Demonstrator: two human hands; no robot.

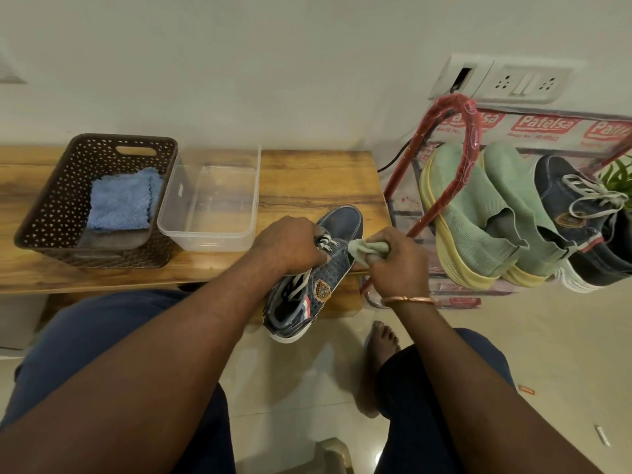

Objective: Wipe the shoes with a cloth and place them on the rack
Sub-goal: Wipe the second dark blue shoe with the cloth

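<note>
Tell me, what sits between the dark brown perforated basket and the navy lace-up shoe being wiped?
A clear rectangular plastic container, standing on the wooden bench beside the basket, as the head view shows.

Shoes, four: two blue sneakers, the first sneaker [342, 224] at the counter [307, 179] and the second sneaker [561, 200] on the rack [473, 138]; two green slip-ons, left slip-on [472, 227] and right slip-on [509, 193]. Cloths, two: one green cloth [367, 249], one blue cloth [119, 203]. Containers, two: one brown basket [51, 206], one clear tub [219, 241]. Hands, two: left hand [290, 241], right hand [396, 265]. Counter, one. Rack, one. Bangle [407, 300], one.
</note>
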